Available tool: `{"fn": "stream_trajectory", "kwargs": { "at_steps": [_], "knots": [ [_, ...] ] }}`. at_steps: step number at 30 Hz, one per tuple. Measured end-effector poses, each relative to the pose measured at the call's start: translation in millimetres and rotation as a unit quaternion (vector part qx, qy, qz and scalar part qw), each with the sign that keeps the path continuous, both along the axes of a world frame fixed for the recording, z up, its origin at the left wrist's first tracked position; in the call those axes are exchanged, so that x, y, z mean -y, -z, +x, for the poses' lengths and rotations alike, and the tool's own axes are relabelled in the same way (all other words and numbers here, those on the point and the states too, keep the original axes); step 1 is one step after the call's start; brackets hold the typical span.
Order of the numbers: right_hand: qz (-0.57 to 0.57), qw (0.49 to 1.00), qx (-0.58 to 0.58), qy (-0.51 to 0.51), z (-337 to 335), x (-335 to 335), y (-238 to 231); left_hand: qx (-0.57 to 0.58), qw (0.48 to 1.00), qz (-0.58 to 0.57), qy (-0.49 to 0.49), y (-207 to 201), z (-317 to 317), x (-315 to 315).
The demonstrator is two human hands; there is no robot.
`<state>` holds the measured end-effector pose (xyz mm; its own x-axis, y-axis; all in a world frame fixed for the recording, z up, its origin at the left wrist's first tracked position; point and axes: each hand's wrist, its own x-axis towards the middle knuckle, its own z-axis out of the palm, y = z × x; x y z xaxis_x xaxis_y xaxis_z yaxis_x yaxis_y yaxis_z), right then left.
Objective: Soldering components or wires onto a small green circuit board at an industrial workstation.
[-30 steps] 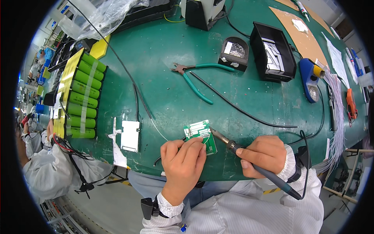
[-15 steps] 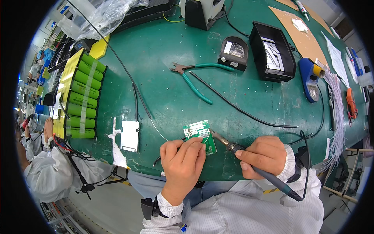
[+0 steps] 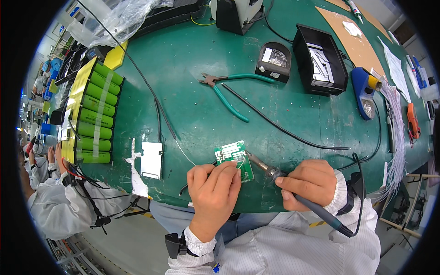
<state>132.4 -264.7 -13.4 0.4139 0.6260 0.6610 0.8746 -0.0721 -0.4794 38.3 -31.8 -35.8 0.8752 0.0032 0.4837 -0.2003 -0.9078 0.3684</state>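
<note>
My left hand (image 3: 213, 183) is closed in a pinch, its fingertips over the lower left part of a green circuit board (image 3: 248, 173). A thin pale wire (image 3: 184, 154) runs into these fingers, and a short pale length shows over the board beyond them. The fingers hide how the two join. My right hand (image 3: 311, 183) grips a soldering iron (image 3: 323, 216) by its handle. Its tip is at the board's upper right edge; whether they touch, I cannot tell. Black cable ends (image 3: 184, 189) stick out beside my left hand.
Left stands a pack of green battery cells (image 3: 98, 114), with a white rectangular plate (image 3: 151, 160) nearer. Green-handled cutters (image 3: 231, 101) and a black cable (image 3: 284, 128) lie beyond the board. Farther right are a black bin (image 3: 337, 87) and a blue iron stand (image 3: 363, 98). Another person's sleeve (image 3: 59, 206) shows at left.
Almost nothing differs. The iron's tip has shifted very slightly left; both hands keep their grips and the board stays in place.
</note>
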Motion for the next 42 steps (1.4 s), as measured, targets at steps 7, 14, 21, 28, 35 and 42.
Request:
{"fn": "stream_trajectory", "kwargs": {
  "at_steps": [7,14,21,28,35,42],
  "knots": [
    [-0.003,1.000,-0.004,-0.003,-0.8,-0.2,-2.0,0.004,1.000,-0.002,-0.001,1.0,0.7,0.8],
    [-0.009,1.000,-0.023,-0.006,-1.2,-1.0,-1.5,0.007,1.000,-0.011,-0.012,-0.7,3.6,4.7],
    [-0.009,1.000,-0.016,-0.009,-1.3,-0.8,-0.1,0.014,1.000,-0.013,-0.010,-0.1,5.0,4.5],
    [-0.013,1.000,-0.017,-0.021,-0.1,-1.6,-1.1,0.014,1.000,-0.010,-0.012,-0.5,5.8,4.7],
    [-0.011,1.000,-0.012,-0.013,-0.7,-0.9,-1.6,0.015,1.000,-0.010,-0.012,0.2,6.3,5.2],
    [-0.014,0.999,-0.035,0.010,-1.8,1.6,-1.9,0.016,1.000,-0.013,-0.011,0.9,8.4,5.8]
  ]
}}
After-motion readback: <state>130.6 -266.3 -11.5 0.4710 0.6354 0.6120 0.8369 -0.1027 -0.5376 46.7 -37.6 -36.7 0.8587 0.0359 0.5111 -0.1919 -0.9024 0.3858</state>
